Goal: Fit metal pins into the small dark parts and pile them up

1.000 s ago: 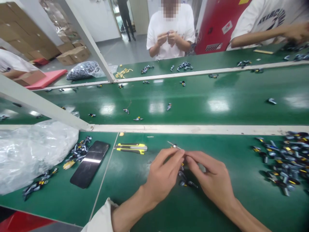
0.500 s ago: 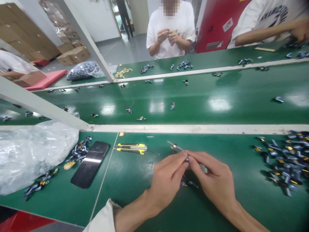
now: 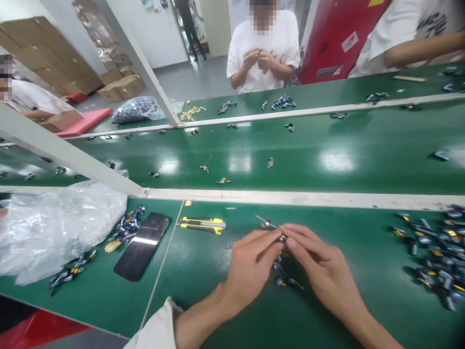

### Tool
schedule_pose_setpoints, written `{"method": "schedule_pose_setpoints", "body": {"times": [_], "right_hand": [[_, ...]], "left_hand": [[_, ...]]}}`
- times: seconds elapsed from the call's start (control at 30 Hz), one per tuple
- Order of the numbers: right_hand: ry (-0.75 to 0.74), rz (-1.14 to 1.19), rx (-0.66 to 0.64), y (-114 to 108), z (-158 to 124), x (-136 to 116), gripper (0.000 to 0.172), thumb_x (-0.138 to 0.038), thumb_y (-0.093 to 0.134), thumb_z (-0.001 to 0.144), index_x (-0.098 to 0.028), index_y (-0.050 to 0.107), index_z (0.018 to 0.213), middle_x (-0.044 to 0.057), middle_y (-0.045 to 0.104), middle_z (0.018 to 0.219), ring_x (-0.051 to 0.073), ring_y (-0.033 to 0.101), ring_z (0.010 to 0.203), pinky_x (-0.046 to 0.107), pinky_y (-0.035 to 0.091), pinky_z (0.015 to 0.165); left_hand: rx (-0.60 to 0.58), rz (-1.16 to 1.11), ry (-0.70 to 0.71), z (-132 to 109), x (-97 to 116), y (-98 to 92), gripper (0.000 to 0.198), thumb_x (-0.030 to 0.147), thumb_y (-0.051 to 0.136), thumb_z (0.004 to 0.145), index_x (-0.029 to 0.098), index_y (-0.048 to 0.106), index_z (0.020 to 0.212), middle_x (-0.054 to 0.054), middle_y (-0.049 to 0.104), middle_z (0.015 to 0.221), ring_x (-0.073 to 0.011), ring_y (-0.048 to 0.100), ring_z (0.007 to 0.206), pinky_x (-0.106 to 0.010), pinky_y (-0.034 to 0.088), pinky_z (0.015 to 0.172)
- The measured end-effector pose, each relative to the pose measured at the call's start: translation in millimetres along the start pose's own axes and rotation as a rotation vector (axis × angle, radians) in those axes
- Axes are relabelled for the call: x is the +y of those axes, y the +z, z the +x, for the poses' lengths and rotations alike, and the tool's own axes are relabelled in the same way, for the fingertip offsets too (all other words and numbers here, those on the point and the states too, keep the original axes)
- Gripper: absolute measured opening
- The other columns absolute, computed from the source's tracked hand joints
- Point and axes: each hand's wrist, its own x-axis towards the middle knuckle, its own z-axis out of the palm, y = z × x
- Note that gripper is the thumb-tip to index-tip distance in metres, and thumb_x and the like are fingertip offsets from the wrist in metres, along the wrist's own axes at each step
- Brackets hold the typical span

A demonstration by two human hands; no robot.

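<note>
The left hand [image 3: 249, 271] and the right hand [image 3: 327, 269] are almost closed and pinch with fingertips one small dark part [image 3: 282, 238], with a thin metal pin [image 3: 267, 224] pointing far-left, above the green tabletop [image 3: 348, 310], just beyond a small pile of similar parts [image 3: 285, 281].

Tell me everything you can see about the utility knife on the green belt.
The utility knife has a long, slim handle, yellow and black, that looks like plastic. No blade shows, so it appears retracted. It lies flat on the green conveyor belt, running roughly along the belt, just left of the person's left hand. Nothing visibly touches it except the belt.
</note>
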Motion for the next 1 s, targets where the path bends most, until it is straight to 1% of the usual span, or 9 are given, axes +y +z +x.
{"method": "schedule_pose_setpoints", "body": {"times": [0.13,0.23,0.37,0.47,0.53,0.63,0.77,0.9,1.0], "right_hand": [[0.079,0.092,-0.099,-6.3,7.0,1.3,0.027,-0.041,0.068,0.093,-0.032,0.081,0.115,0.006,0.077,0.121,0.026,0.073,0.110,0.035,0.059,0.095],[0.191,0.174,-0.045,-8.6,11.7,3.5,0.023,-0.043,0.079,0.083,-0.030,0.085,0.101,0.007,0.083,0.103,0.027,0.077,0.096,0.035,0.063,0.086],[0.300,0.234,0.006,-5.9,10.2,4.8,0.028,-0.042,0.082,0.078,-0.028,0.085,0.102,0.007,0.084,0.092,0.027,0.079,0.085,0.035,0.065,0.079],[0.100,0.033,0.112,0.2,-0.4,5.2,0.016,-0.033,0.078,0.082,-0.029,0.086,0.094,0.006,0.084,0.097,0.027,0.079,0.089,0.036,0.065,0.080],[-0.069,-0.104,0.176,3.0,-8.2,6.2,0.016,-0.027,0.074,0.085,-0.030,0.086,0.095,0.006,0.082,0.100,0.026,0.077,0.090,0.036,0.064,0.084],[-0.118,-0.131,0.154,1.4,-11.2,9.1,0.021,-0.025,0.073,0.086,-0.033,0.085,0.101,0.005,0.080,0.106,0.025,0.076,0.095,0.034,0.062,0.088],[0.177,0.238,-0.030,-6.2,3.2,14.1,0.012,-0.034,0.081,0.081,-0.030,0.086,0.092,0.007,0.080,0.108,0.026,0.075,0.102,0.031,0.062,0.088],[0.510,0.596,-0.106,-8.5,15.3,16.0,0.019,-0.036,0.091,0.071,-0.025,0.085,0.086,0.006,0.081,0.087,0.017,0.075,0.079,0.023,0.061,0.076],[0.595,0.639,-0.173,-8.6,14.2,13.8,0.024,-0.037,0.090,0.073,-0.023,0.085,0.092,0.003,0.080,0.078,0.011,0.069,0.065,0.018,0.059,0.069]], "left_hand": [[0.036,0.004,-0.053,1.1,1.1,0.7,0.024,0.013,0.073,0.089,0.021,0.079,0.110,-0.006,0.080,0.100,-0.0183,0.075,0.089,-0.029,0.061,0.086],[0.051,0.004,-0.059,0.6,4.3,0.9,0.020,0.013,0.075,0.087,0.019,0.079,0.106,-0.005,0.080,0.094,-0.0170,0.074,0.085,-0.027,0.060,0.083],[0.036,-0.003,-0.072,0.9,7.1,-0.1,0.019,0.013,0.075,0.087,0.020,0.078,0.104,-0.003,0.080,0.091,-0.0156,0.074,0.080,-0.026,0.059,0.080],[0.034,-0.009,-0.095,-0.1,7.7,0.1,0.018,0.012,0.075,0.086,0.020,0.078,0.102,-0.003,0.079,0.091,-0.0158,0.074,0.081,-0.026,0.059,0.082],[0.042,-0.020,-0.097,-1.1,7.2,0.8,0.018,0.012,0.076,0.085,0.019,0.078,0.101,-0.003,0.080,0.091,-0.0162,0.074,0.083,-0.026,0.059,0.083],[0.095,-0.044,-0.057,-1.2,5.0,1.8,0.016,0.011,0.078,0.083,0.015,0.079,0.098,-0.007,0.080,0.094,-0.0173,0.075,0.086,-0.025,0.060,0.083],[0.140,-0.042,0.012,0.1,2.0,3.0,0.013,0.009,0.079,0.080,0.011,0.078,0.093,-0.011,0.080,0.091,-0.0187,0.076,0.086,-0.026,0.060,0.083],[0.141,-0.038,0.057,-0.2,2.2,4.2,0.016,0.005,0.079,0.078,0.009,0.078,0.093,-0.011,0.080,0.090,-0.0184,0.076,0.085,-0.025,0.061,0.082],[0.126,-0.043,0.075,0.2,3.2,2.6,0.017,0.005,0.077,0.080,0.011,0.079,0.096,-0.011,0.080,0.094,-0.0177,0.076,0.087,-0.024,0.061,0.083]]}}
